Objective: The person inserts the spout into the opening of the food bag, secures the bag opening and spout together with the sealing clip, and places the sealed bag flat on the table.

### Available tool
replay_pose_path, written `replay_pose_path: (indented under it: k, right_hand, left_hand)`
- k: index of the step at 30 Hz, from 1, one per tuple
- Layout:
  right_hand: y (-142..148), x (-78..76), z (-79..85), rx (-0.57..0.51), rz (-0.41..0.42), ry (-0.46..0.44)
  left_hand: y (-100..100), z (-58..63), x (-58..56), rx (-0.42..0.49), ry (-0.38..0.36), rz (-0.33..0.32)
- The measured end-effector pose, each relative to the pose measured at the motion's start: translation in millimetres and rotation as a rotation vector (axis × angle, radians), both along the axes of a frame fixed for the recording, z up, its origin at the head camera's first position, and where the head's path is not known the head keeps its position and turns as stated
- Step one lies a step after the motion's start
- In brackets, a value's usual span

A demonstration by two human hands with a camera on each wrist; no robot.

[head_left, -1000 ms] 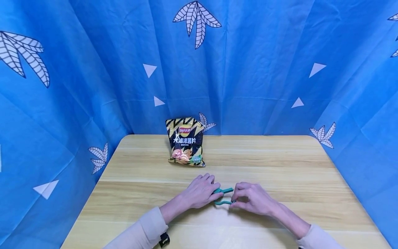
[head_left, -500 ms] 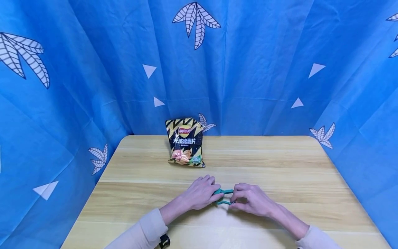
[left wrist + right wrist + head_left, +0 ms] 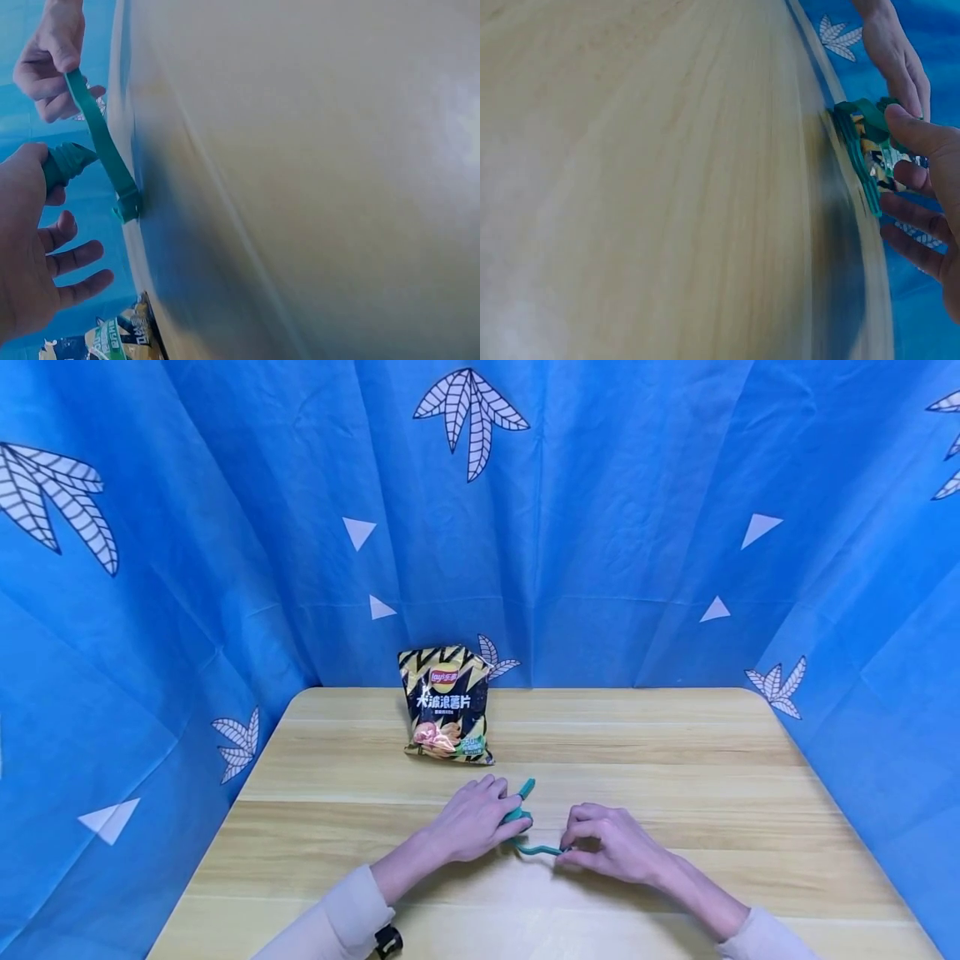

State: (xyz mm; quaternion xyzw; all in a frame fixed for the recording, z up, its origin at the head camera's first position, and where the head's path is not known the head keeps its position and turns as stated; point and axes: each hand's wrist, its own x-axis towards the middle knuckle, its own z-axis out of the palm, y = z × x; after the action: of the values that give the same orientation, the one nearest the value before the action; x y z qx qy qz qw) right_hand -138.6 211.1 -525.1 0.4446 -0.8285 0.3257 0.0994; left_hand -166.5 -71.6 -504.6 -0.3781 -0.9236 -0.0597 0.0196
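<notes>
A green plastic bag clip (image 3: 540, 850) with long hinged arms and a ribbed, spout-like part is low over the front middle of the table, its arms spread wide. My left hand (image 3: 474, 818) pinches the ribbed part (image 3: 67, 161) between thumb and forefinger, its other fingers loose. From there one arm (image 3: 528, 787) points away towards the back. My right hand (image 3: 615, 843) pinches the free end of the other arm, which runs as a wavy strip (image 3: 101, 135) in the left wrist view. In the right wrist view, that hand's thumb covers part of the clip.
A black and yellow bag of chips (image 3: 446, 706) stands on the wooden table (image 3: 637, 743), behind the left hand. A blue curtain (image 3: 600, 527) with leaf prints surrounds the table at the back and both sides.
The clip's arms have parted: the far one has swung from pointing right to pointing towards the back. My left hand has shifted slightly left; the right hand has stayed nearly still.
</notes>
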Motion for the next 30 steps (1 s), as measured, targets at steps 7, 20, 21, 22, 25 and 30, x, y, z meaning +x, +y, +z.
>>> replay_pose_path:
  k: [7, 20, 21, 22, 25, 30]
  right_hand:
    - [3.6, 1.2, -2.4, 0.017, 0.016, 0.005]
    - [4.3, 7.0, -10.1, 0.016, 0.046, 0.064]
    - [4.3, 6.9, -10.7, 0.017, 0.047, 0.064]
    - [4.3, 6.7, -11.3, 0.018, 0.049, 0.063]
    - [4.7, 5.4, -12.8, 0.029, 0.045, 0.069]
    - [5.0, 2.3, -14.8, 0.057, 0.024, 0.113]
  left_hand:
    - [-8.6, 5.1, 2.3, 0.027, -0.031, 0.039]
    - [-22.4, 4.8, 4.3, 0.042, -0.039, 0.080]
    - [-23.2, 4.8, 4.4, 0.041, -0.037, 0.082]
    - [-24.0, 4.4, 4.2, 0.042, -0.035, 0.083]
    - [-26.1, 3.3, 3.6, 0.043, -0.026, 0.082]
    - [-28.8, 1.6, 3.4, 0.047, -0.013, 0.082]
